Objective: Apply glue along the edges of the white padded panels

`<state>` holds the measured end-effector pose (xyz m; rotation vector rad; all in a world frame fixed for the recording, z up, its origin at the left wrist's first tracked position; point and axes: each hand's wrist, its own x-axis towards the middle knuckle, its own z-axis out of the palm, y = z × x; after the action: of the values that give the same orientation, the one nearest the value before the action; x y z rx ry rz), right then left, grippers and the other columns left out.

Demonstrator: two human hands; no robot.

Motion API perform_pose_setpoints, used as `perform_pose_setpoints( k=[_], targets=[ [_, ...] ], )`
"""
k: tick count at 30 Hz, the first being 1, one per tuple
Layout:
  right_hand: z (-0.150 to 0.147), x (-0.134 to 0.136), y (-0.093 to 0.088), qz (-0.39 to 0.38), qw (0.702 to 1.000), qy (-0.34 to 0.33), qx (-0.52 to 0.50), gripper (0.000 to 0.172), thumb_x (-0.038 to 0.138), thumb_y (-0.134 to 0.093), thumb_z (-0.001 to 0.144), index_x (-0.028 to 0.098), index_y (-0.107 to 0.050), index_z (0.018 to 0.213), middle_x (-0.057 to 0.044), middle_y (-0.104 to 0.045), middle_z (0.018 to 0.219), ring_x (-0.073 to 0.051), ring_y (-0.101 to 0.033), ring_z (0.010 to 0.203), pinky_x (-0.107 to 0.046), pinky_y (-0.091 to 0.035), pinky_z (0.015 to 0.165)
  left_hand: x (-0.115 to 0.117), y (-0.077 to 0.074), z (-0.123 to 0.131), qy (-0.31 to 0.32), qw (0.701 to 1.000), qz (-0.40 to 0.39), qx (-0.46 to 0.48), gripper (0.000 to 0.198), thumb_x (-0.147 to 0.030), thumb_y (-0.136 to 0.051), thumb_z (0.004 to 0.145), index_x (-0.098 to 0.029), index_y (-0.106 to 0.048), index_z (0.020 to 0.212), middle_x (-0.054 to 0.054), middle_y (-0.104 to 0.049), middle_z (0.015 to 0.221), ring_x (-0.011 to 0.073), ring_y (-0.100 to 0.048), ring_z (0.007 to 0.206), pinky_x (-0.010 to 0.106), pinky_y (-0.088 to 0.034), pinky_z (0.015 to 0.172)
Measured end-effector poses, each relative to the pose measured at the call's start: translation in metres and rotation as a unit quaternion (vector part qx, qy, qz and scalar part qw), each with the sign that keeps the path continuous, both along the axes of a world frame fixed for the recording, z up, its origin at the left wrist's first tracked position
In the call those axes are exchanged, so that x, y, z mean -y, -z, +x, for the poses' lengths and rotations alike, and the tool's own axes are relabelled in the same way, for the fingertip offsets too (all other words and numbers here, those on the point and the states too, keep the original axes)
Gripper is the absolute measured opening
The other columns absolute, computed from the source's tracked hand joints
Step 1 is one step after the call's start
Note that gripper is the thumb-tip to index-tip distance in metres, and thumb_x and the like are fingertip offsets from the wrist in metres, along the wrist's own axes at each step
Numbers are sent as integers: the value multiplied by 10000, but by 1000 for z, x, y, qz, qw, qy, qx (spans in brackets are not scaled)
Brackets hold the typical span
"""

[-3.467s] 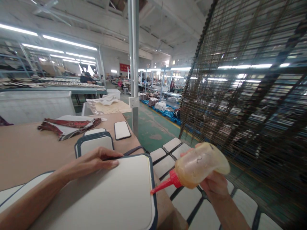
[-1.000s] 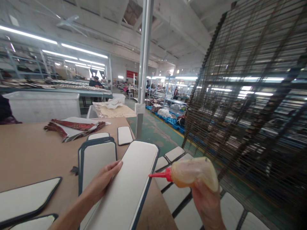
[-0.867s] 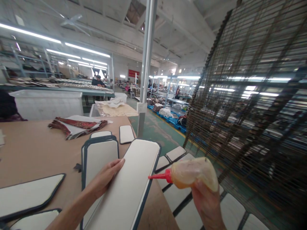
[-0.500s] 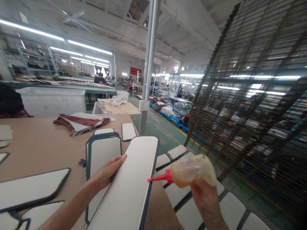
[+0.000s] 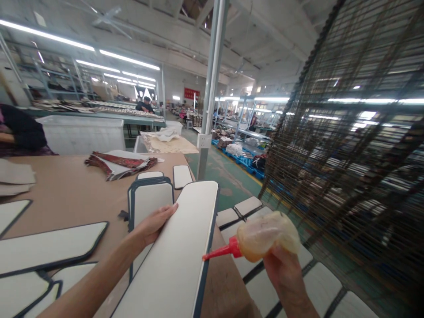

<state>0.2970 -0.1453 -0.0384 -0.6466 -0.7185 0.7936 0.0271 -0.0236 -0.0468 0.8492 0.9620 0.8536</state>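
My left hand (image 5: 161, 222) grips the left edge of a long white panel (image 5: 179, 238) with rounded corners and a dark blue border, thumb on its face. The panel is tilted up above the table. In my right hand (image 5: 283, 265) is a squeeze bottle of amber glue (image 5: 268, 234), lying nearly level. Its red nozzle (image 5: 218, 252) points left, and the tip is at the panel's right border. Behind my left hand, a stack of similar dark-edged panels (image 5: 154, 198) rests on the table. The fingers of my left hand are partly hidden behind the panel.
More white panels (image 5: 56, 245) lie on the brown table (image 5: 73, 194) at left, near a bundle of red patterned fabric (image 5: 122, 164). Below the table's right edge are rows of panels (image 5: 265, 287). A metal post (image 5: 212, 88) and a wire rack (image 5: 324, 132) stand beyond. A co-worker's dark sleeve (image 5: 24, 128) shows at left.
The nozzle tip has slid down along the panel's right border toward me. My view has shifted slightly to the left. Both hands keep their holds.
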Motion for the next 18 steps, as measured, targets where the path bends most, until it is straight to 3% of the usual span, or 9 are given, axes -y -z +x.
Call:
perform_pose_setpoints(
  k=[5, 8, 13, 18],
  targets=[
    [-1, 4, 0, -14, 1000, -3, 22, 420, 369, -862, 558, 281, -737, 950, -62, -746, 784, -265, -702, 695, -419, -603, 692, -8, -2, 0, 0, 1000, -8, 6, 289, -362, -764, 705, -142, -580, 672, 27, -669, 538, 164, -633, 483, 244, -520, 474],
    [-2, 7, -1, -29, 999, 5, 29, 509, 386, -868, 547, 279, -717, 1021, -71, -750, 795, -264, -700, 679, -405, -599, 690, -12, -3, 1, 3, 1000, -7, 6, 240, -333, -723, 756, -126, -617, 698, 57, -694, 571, 176, -645, 500, 251, -526, 483],
    [-5, 11, -3, -32, 999, 3, 21, 501, 404, -878, 517, 296, -727, 983, -54, -746, 749, -271, -703, 689, -366, -606, 614, -19, -6, 3, -3, 1000, -4, 5, 182, -270, -631, 841, -111, -655, 757, 80, -724, 635, 166, -649, 511, 248, -532, 509],
    [-5, 15, -3, -33, 999, -18, 29, 564, 405, -869, 536, 301, -700, 1064, -61, -749, 858, -331, -703, 804, -520, -569, 790, -25, -13, 2, -6, 1000, -2, -3, 194, -287, -651, 827, -108, -660, 753, 77, -721, 630, 169, -644, 504, 249, -527, 494]
  ],
)
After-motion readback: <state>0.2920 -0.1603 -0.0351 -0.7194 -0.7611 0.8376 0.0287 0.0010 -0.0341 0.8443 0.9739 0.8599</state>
